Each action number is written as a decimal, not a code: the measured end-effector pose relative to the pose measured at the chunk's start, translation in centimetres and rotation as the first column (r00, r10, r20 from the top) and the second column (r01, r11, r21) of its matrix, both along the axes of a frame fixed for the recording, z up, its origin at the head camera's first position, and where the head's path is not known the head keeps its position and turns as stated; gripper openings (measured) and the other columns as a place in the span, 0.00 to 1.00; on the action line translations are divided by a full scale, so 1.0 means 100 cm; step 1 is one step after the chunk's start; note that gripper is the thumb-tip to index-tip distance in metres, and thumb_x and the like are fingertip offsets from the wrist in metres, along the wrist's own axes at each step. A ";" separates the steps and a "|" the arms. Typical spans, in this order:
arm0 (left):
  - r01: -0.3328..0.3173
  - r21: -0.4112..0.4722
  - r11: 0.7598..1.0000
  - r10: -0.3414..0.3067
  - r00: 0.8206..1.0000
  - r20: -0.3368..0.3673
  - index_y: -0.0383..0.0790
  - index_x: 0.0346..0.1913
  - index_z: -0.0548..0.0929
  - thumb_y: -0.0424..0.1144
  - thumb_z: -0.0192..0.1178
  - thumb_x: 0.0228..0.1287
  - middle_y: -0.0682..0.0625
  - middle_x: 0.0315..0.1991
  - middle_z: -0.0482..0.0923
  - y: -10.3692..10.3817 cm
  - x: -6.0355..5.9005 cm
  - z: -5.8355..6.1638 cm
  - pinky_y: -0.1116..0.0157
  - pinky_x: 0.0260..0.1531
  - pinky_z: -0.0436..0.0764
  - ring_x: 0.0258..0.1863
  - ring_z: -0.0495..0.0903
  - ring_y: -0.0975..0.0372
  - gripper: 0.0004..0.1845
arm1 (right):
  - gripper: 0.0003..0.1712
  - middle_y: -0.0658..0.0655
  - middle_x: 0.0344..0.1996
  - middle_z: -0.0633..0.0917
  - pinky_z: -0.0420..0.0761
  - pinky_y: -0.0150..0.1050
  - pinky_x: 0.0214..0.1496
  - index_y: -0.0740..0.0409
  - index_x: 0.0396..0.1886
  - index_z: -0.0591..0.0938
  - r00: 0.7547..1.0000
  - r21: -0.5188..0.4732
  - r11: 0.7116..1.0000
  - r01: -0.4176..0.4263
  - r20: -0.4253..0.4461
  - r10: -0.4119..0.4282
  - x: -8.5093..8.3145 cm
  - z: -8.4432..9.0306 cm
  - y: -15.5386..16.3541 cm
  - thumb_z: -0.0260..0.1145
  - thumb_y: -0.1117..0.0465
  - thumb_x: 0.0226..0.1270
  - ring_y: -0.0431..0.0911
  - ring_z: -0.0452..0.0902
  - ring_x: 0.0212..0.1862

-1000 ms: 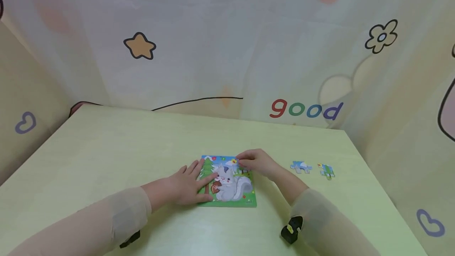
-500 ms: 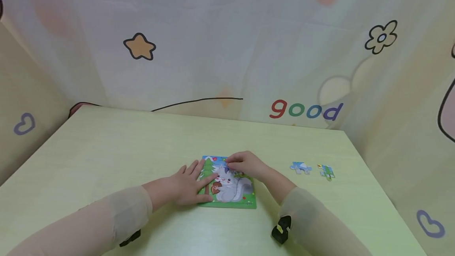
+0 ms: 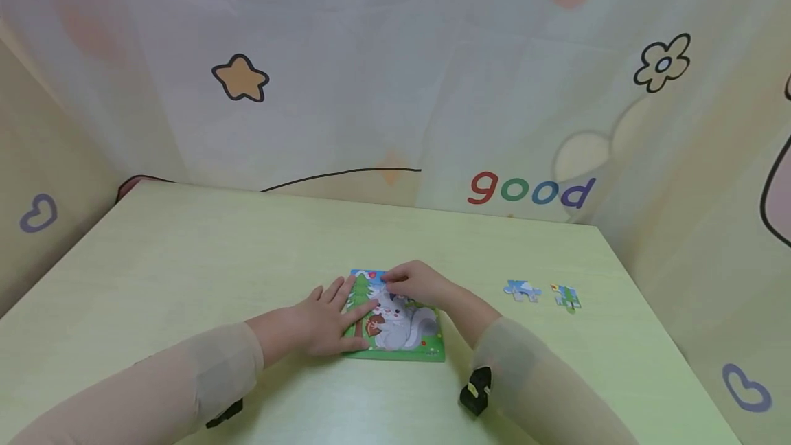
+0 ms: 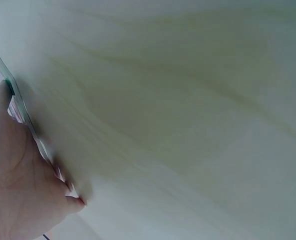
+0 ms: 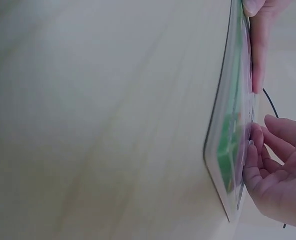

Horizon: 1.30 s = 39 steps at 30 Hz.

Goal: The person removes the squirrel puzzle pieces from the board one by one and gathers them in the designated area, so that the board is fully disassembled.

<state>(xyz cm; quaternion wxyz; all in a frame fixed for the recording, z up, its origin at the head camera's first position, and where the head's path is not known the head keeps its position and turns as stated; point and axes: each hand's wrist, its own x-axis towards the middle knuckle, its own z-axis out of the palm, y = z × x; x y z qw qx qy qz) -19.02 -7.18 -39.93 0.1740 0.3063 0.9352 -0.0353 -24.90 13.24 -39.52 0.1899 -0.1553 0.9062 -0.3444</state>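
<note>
A square jigsaw puzzle (image 3: 402, 335) showing a grey squirrel lies flat on the table. My left hand (image 3: 324, 321) rests on its left side, fingers spread and straight, in the head view. At the puzzle's upper edge is my right hand (image 3: 423, 283), its bent fingertips touching the surface. In the right wrist view the right hand's curled fingers (image 5: 252, 165) meet the board while the thumb stands up from it. Whether a piece is between the fingers is hidden. The left wrist view shows the left palm (image 4: 20, 170) along the board's edge.
Two loose puzzle pieces lie right of the puzzle: a blue and white piece (image 3: 522, 290) and a piece with a green tree (image 3: 566, 297). The pale table (image 3: 247, 239) meets a printed curtain (image 3: 346, 88) behind.
My right hand has moved left along the puzzle's upper edge, from near its right corner toward the middle. The left hand and the two loose pieces have stayed in place.
</note>
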 end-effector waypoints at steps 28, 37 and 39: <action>0.016 -0.022 1.000 -0.016 1.000 0.003 0.66 0.73 0.47 0.70 0.35 0.64 0.35 0.73 0.33 0.003 -0.001 0.002 0.44 0.62 0.52 0.70 0.39 0.43 0.36 | 0.11 0.57 0.36 0.84 0.79 0.36 0.41 0.64 0.45 0.81 0.987 -0.214 0.964 0.155 0.074 -0.142 -0.010 0.001 -0.017 0.62 0.66 0.64 0.44 0.82 0.37; 0.007 -0.012 1.000 -0.007 1.000 0.011 0.66 0.73 0.47 0.69 0.36 0.64 0.36 0.73 0.32 0.003 -0.002 0.000 0.44 0.63 0.51 0.70 0.38 0.43 0.36 | 0.10 0.56 0.39 0.84 0.79 0.35 0.43 0.64 0.44 0.82 0.978 -0.239 0.950 0.202 0.099 -0.184 -0.009 0.005 -0.008 0.61 0.66 0.66 0.43 0.81 0.39; 0.002 -0.011 1.000 -0.001 1.000 0.019 0.66 0.73 0.46 0.69 0.36 0.64 0.36 0.73 0.31 0.003 -0.003 -0.001 0.44 0.63 0.50 0.70 0.37 0.43 0.36 | 0.10 0.56 0.39 0.84 0.79 0.35 0.42 0.64 0.44 0.82 0.975 -0.240 0.947 0.214 0.106 -0.194 -0.008 0.005 -0.005 0.61 0.66 0.66 0.43 0.81 0.38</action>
